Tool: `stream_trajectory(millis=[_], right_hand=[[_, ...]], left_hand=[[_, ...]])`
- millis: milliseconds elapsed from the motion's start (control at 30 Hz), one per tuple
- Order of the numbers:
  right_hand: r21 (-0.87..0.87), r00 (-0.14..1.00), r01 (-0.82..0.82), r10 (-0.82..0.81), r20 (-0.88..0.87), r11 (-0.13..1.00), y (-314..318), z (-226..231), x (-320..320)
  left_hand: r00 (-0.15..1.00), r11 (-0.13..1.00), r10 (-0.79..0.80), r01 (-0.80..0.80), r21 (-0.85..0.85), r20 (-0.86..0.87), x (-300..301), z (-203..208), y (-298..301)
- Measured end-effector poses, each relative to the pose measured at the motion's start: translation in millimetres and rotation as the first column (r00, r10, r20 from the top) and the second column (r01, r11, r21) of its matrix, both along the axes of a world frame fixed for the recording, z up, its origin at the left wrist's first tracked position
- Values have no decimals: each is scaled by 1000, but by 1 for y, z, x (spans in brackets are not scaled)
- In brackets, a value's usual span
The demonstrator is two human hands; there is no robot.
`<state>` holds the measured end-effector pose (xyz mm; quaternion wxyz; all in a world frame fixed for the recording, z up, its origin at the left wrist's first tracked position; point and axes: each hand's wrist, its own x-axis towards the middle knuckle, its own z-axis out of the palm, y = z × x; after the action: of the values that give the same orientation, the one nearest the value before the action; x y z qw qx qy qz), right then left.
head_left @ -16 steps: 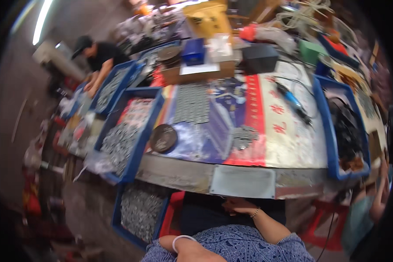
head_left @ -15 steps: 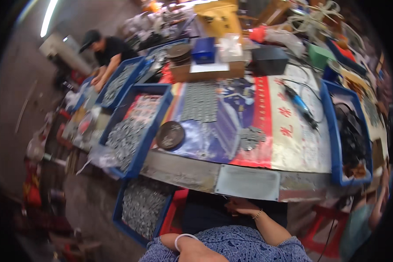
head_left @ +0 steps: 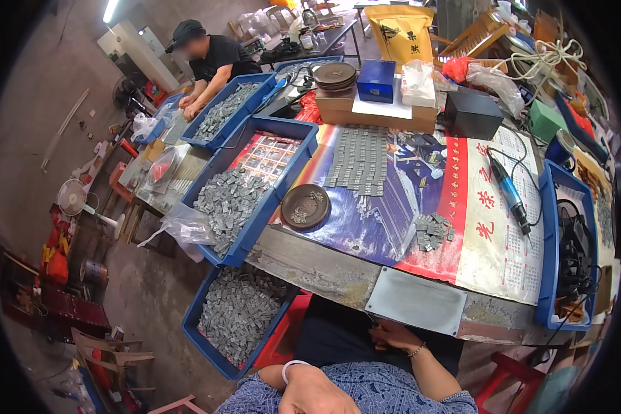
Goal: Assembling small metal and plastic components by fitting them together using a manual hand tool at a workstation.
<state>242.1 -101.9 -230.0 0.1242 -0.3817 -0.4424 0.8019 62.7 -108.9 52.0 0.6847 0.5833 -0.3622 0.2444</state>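
My right hand (head_left: 397,336), with a bracelet at its wrist, is over my lap just below the table edge. Its fingers are curled round something small with a yellowish part, too little shown to name. My left hand (head_left: 316,395), wearing a white bangle, is close to my body at the lower edge, its fingers cut off from view. Before me on the table, small grey metal pieces (head_left: 357,160) lie in tight rows, and a loose heap of grey pieces (head_left: 433,232) is to their right. A round brown dish (head_left: 306,207) holds tiny bits.
Blue bins of grey pieces stand at left: one on the table (head_left: 245,255), one lower (head_left: 194,345). A blue rotary tool (head_left: 509,188) with a cord lies at right, beside a blue bin (head_left: 546,276) of black cables. A co-worker (head_left: 217,62) sits at far left.
The view has swung, so the table sits further right and lower in the picture and is sharper. My right hand stays below the table edge; my left hand stays near my body.
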Motion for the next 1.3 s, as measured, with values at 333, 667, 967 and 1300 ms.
stream_trajectory(millis=[333,667,967,1300], right_hand=[[-47,997,-53,56,54,997,1,-6,1],[58,996,-66,63,66,996,0,-13,2],[35,999,-29,27,42,999,0,-2,2],[142,979,-135,111,168,981,4,-2,4]], left_hand=[[1000,1000,3,-3,7,-16,6,-5,-7],[996,996,-81,81,-24,28,6,-3,1],[996,996,-90,90,-17,13,13,-4,-4],[989,993,-114,112,24,99,36,-8,-19]])
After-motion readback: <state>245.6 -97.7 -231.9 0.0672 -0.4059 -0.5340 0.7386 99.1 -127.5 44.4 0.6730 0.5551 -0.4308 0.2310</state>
